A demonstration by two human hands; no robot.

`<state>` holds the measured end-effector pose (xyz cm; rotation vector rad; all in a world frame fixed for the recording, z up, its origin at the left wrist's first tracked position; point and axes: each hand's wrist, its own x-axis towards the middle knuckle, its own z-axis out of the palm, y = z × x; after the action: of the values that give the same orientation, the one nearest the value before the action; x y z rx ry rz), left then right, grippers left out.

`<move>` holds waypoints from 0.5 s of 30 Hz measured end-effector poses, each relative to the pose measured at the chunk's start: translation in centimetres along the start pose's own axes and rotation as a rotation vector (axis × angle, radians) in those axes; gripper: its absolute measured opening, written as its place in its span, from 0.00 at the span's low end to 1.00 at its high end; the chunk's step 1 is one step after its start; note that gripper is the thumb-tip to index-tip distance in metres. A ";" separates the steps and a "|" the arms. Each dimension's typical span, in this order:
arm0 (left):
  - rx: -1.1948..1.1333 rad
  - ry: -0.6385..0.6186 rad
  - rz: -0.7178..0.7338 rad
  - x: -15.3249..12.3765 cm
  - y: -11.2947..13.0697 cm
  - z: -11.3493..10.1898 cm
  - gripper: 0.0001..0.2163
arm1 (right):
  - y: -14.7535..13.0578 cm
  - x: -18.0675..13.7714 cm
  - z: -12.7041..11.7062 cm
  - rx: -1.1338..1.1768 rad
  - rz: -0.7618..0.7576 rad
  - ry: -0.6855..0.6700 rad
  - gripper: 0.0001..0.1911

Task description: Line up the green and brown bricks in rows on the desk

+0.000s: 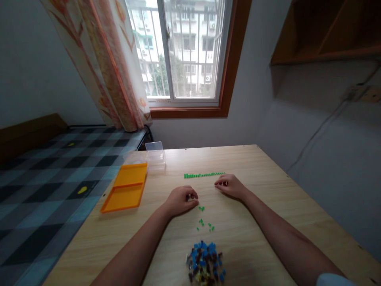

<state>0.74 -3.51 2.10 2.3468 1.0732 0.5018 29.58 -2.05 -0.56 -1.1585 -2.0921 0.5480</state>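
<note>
My left hand (182, 200) rests on the wooden table with its fingers curled in toward the thumb. Any small piece in that grip is too tiny to make out. Just right of and below it lie several loose green pieces (201, 222). My right hand (231, 186) is closed in a pinch, its fingertips close to the right end of a row of small green pieces (201, 175); what it holds, if anything, is hidden. The row runs left to right, with taller pieces at its left end. Nearer to me sits a pile of blue, brown and pale yellow pieces (205, 260).
An orange two-part tray (126, 197) lies at the table's left edge. Behind it stand clear plastic boxes (155, 158), one with a raised lid. A bed with a checked cover (68, 171) adjoins the table on the left; a wall bounds the right.
</note>
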 end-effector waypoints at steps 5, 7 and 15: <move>-0.020 -0.053 0.048 -0.2 0.1 -0.1 0.07 | -3.6 -0.4 1.7 0.099 -0.124 -0.294 0.07; -0.038 -0.056 0.067 -0.3 0.2 0.0 0.08 | -4.4 -0.6 2.0 0.093 -0.140 -0.325 0.07; -0.030 -0.082 0.172 -0.4 0.7 0.5 0.07 | -5.3 -1.1 2.3 0.012 -0.194 -0.364 0.10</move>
<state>1.19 -4.33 2.11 2.4228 0.8255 0.4756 25.29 -5.80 0.89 -0.8847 -2.4719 0.7201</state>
